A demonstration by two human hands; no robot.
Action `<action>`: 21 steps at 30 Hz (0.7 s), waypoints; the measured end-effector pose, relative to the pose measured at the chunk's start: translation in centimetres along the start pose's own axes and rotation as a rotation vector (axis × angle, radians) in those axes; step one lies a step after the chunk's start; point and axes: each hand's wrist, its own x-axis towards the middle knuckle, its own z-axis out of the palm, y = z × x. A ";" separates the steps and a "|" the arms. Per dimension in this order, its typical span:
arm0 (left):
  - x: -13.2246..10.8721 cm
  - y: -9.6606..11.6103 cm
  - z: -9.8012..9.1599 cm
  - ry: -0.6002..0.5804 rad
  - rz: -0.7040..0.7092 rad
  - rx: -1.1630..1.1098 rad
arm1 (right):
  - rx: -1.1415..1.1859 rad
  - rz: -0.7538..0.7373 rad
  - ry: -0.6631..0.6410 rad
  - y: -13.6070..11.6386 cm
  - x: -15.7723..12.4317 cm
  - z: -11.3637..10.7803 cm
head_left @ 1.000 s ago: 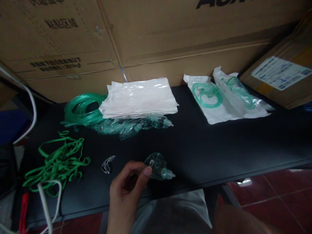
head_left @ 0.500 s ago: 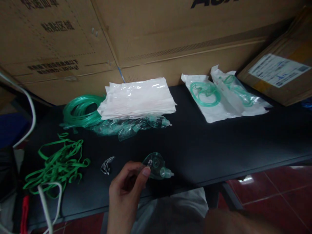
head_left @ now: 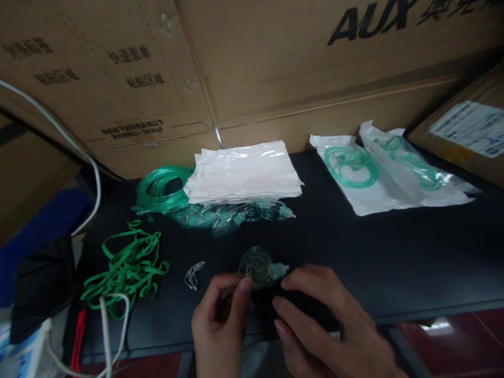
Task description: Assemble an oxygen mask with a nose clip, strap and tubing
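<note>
My left hand [head_left: 226, 310] pinches the lower left edge of a clear green oxygen mask [head_left: 255, 262] between thumb and fingers. The mask hangs just above the black tabletop, its pale connector pointing right. My right hand [head_left: 318, 315] is beside that connector, fingers apart and slightly bent; whether a fingertip touches it I cannot tell. To the left of my left hand lie several thin shiny metal strips [head_left: 193, 275]. Further left is a tangled heap of green elastic straps [head_left: 126, 268].
Behind are coiled green tubing [head_left: 159, 191], more masks [head_left: 228, 219] in a row, and a stack of white pouches [head_left: 244, 173]. Packed pouches with tubing [head_left: 354, 181] lie at the right. Cardboard boxes [head_left: 275, 68] wall the back; a white cable [head_left: 92, 168] hangs at the left.
My right hand has come up from the lower right to the mask's connector. My left hand still grips the mask. The view has shifted, so the table things appear further right.
</note>
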 end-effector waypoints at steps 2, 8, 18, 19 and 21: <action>-0.2 0.0 0.1 -0.021 0.003 -0.032 | -0.066 0.007 -0.016 0.6 -0.8 1.3; -1.4 0.9 0.4 -0.070 -0.002 -0.051 | 0.277 0.306 -0.044 1.4 -2.7 3.6; 0.7 0.6 -1.1 -0.022 0.666 0.144 | 1.252 0.809 -0.237 1.4 -1.8 2.5; 0.7 0.7 -1.2 -0.045 0.698 0.149 | 1.286 0.817 -0.250 1.4 -2.0 2.6; 0.5 0.8 -1.0 -0.074 0.743 0.141 | 1.304 0.774 -0.260 1.5 -2.4 2.7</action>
